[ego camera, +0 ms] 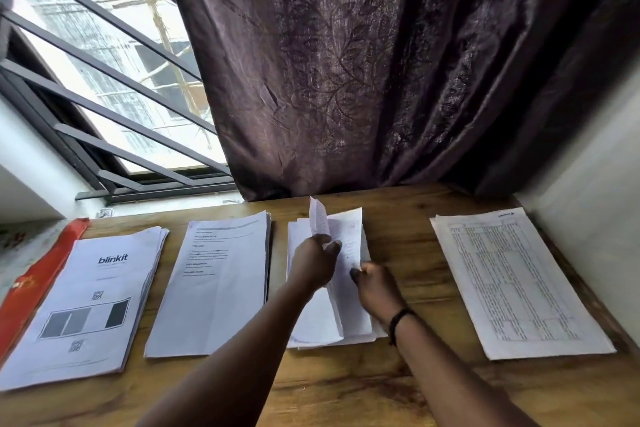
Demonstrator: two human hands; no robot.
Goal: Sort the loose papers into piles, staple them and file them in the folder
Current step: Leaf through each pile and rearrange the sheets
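The thin white handwritten sheets [329, 288], third pile of four on the wooden desk [398, 374], look light, floppy and easy to crease, best taken by an edge: the left hand [317, 262] pinches one lifted sheet, the right hand's [375, 288] curled fingers [356, 272] hold the pile's edge.

A wooden table [346, 388] is set below a dark purple curtain [363, 63] patterned with leaves. To the left of the curtain a window [114, 56] fitted with dark metal bars is seen; to its right, a white wall [595, 184].
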